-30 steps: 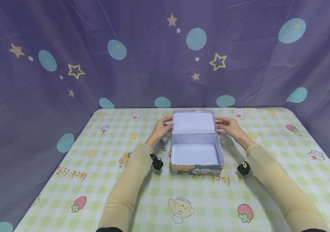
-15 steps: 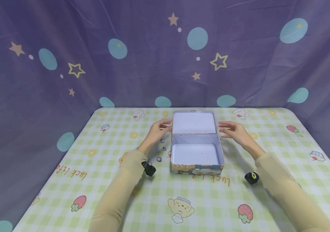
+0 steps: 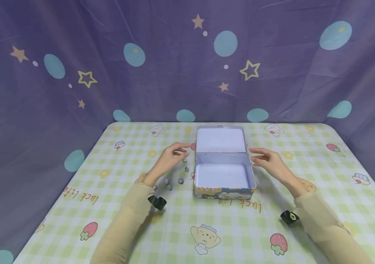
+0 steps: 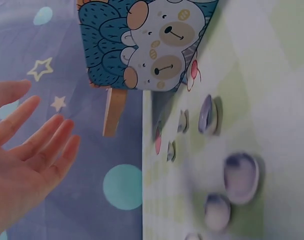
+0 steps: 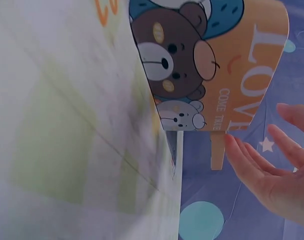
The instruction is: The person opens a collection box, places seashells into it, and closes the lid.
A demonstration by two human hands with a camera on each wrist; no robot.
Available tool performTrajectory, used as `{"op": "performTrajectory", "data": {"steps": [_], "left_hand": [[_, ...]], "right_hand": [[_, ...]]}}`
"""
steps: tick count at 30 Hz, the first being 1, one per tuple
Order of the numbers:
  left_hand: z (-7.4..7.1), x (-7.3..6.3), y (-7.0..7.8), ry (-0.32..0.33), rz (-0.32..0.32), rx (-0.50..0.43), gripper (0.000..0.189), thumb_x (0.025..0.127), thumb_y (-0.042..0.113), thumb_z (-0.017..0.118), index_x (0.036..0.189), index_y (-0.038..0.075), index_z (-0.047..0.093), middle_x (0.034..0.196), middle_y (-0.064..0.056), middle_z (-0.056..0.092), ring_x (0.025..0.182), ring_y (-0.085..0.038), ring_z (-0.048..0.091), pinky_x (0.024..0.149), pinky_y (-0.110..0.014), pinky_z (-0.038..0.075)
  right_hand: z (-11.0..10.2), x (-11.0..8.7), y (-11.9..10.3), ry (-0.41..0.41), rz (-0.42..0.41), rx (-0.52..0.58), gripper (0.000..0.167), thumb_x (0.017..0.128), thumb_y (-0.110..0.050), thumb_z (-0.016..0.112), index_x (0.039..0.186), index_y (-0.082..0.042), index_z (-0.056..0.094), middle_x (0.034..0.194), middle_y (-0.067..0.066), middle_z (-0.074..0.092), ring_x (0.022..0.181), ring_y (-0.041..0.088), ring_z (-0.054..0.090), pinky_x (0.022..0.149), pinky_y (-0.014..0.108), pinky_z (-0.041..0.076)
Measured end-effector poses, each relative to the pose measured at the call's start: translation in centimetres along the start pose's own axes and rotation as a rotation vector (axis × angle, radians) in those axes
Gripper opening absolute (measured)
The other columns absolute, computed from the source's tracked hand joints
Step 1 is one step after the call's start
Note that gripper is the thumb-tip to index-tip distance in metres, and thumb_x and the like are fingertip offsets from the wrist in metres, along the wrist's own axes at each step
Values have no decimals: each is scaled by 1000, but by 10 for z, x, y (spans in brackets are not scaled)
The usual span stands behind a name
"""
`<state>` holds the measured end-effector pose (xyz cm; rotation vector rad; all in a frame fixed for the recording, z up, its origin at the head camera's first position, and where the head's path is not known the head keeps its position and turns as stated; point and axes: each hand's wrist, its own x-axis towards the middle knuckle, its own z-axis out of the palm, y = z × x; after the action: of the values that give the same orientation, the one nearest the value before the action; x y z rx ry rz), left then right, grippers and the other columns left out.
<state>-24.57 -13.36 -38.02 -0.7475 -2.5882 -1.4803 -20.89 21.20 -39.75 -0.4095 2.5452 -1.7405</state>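
A rectangular tin box (image 3: pixel 222 176) with cartoon bears on its outside lies on the table in the head view. Its lid (image 3: pixel 221 139) is swung back, and the white inside shows nothing in it. My left hand (image 3: pixel 170 159) hovers left of the box with fingers loosely bent, holding nothing. On the other side, my right hand (image 3: pixel 271 165) is near the box's right wall, also holding nothing. Several small purple-white seashells (image 4: pixel 241 177) lie on the cloth by the left hand. Both wrist views show relaxed, spread fingers apart from the tin.
A green-and-white checked tablecloth (image 3: pixel 240 234) with printed strawberries and bears covers the table. Behind it and at the sides hangs a purple curtain (image 3: pixel 174 73) with stars and blue ovals. A small black device (image 3: pixel 158 202) sits on each wrist.
Both hands have drawn away from the raised lid, outward and toward the near edge. More of the shells have come into sight beside the left hand. The box has stayed in place.
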Motion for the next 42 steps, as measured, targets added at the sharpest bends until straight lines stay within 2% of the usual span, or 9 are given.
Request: {"op": "performTrajectory", "data": {"steps": [3,9,17,26,34,38,42], "left_hand": [[-6,-8,6,2,10,27,28,85,10,59,112,2,59,110,-12,57,95,-24,57,81,-30,47],[-23,-27,26,-4,18,3,29,84,4,58,111,-4,57,112,-19,55,99,-36,52,85,-44,43],[-44,-41,-7,10,-20,69,32,86,18,57,116,7,56,115,-8,54,102,-29,52,87,-37,43],[-61,-58,-21,43,-88,103,29,86,11,57,114,2,57,115,-16,54,101,-35,52,86,-46,42],[-68,-70,-31,66,-120,184,30,84,15,61,111,3,59,111,-14,56,98,-31,54,85,-43,43],[-70,-73,-36,58,-140,211,30,81,11,63,110,3,59,107,-15,57,97,-32,54,84,-46,43],[-71,-76,-44,18,-173,268,30,81,9,63,110,3,59,108,-15,56,97,-32,53,83,-45,43]], "right_hand": [[2,-6,0,0,-2,-24,43,88,-17,55,125,4,45,123,25,47,91,13,60,77,20,47],[5,-15,2,-13,-2,-39,42,87,-17,56,124,3,47,115,25,54,88,-1,57,79,20,46],[10,-24,3,-5,13,-87,39,87,-18,57,119,4,52,113,23,56,91,1,57,83,30,46],[13,-24,8,-7,37,-18,38,86,-15,57,117,7,52,116,25,53,85,-2,58,79,21,47],[14,-25,9,4,47,7,40,85,-17,59,117,7,53,119,24,51,86,-2,58,78,20,47],[14,-25,9,5,51,3,40,85,-18,59,117,6,53,120,22,51,87,-2,58,79,20,47],[14,-25,9,2,62,14,41,85,-19,59,118,5,53,121,22,51,87,-2,58,79,21,47]]}}
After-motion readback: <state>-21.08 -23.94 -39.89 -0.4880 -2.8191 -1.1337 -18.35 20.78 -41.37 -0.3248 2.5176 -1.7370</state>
